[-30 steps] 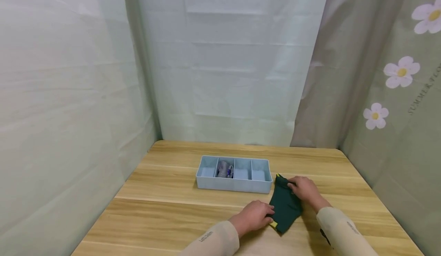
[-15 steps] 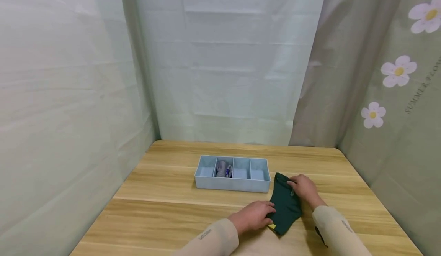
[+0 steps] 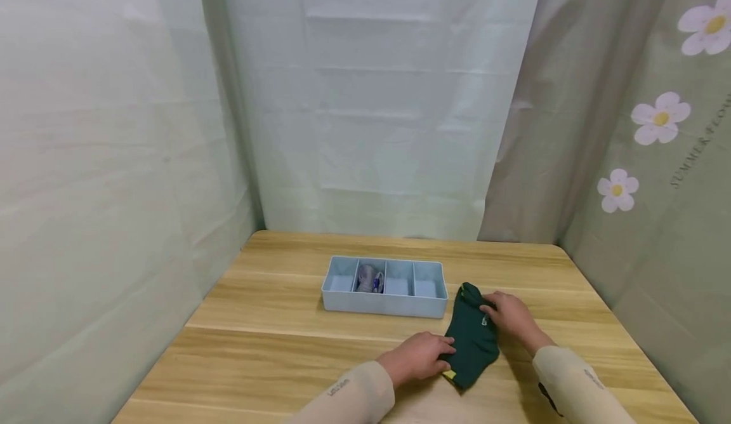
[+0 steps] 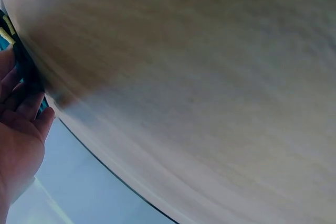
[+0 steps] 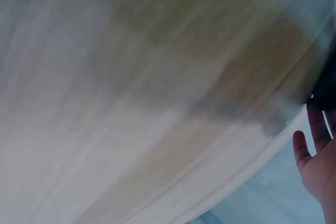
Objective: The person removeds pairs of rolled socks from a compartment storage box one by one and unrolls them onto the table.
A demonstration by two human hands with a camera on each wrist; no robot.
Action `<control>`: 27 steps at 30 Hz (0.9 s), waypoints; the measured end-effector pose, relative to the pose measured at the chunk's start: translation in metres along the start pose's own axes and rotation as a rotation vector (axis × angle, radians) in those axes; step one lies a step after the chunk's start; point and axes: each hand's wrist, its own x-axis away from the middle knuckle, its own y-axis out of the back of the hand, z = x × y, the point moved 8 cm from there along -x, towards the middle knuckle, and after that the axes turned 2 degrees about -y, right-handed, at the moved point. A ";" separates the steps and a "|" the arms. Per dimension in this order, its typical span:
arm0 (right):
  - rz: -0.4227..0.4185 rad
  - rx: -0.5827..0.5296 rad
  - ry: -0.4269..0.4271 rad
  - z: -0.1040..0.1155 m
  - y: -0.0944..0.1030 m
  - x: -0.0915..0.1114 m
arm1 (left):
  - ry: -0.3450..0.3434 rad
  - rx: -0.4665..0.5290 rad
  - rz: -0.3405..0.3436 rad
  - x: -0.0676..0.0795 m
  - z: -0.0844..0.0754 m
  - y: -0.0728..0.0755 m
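Observation:
A dark green sock [image 3: 471,341] with yellow patches and a small pale mark lies on the table, right of the middle in the head view. My left hand [image 3: 419,355] holds its lower left edge, beside a yellow patch. At the upper right edge, near the pale mark, my right hand [image 3: 514,319] pinches the fabric between thumb and fingers. In the left wrist view my left hand [image 4: 21,140] has its fingers at the dark fabric with yellow bits. Only part of my right hand [image 5: 317,174] shows in the right wrist view, at the dark cloth's edge.
A pale blue divided box [image 3: 384,304] stands just left of the sock's upper end. Its second compartment from the left holds a rolled grey bundle [image 3: 366,278] and something white and blue. The wooden table [image 3: 257,329] is enclosed by hanging cloth on three sides.
The sock's upper end has shifted slightly, and its pale mark shows more clearly. My right hand has moved a little with that edge; my left hand stays almost still.

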 end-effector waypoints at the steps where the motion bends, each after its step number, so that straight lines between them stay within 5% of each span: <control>1: 0.001 -0.004 0.003 0.000 0.000 -0.001 | -0.002 -0.004 0.000 0.000 0.001 0.000; 10: 0.010 -0.030 -0.174 -0.017 0.003 -0.019 | -0.014 0.007 0.018 0.002 0.000 0.003; 14: -0.004 -0.040 -0.303 -0.029 0.007 -0.017 | -0.015 0.027 0.022 0.000 -0.002 0.002; 17: -0.028 -0.045 -0.321 -0.031 0.009 -0.015 | -0.008 0.032 0.022 -0.001 -0.003 0.001; 20: -0.093 -0.029 -0.229 -0.020 0.012 -0.013 | 0.000 0.029 0.023 -0.002 -0.002 0.001; 24: -0.146 0.073 0.055 0.009 0.013 -0.007 | 0.006 0.029 0.032 -0.002 0.000 0.000; 27: -0.102 0.162 0.229 0.027 0.005 0.001 | 0.013 0.030 0.041 -0.001 0.002 0.000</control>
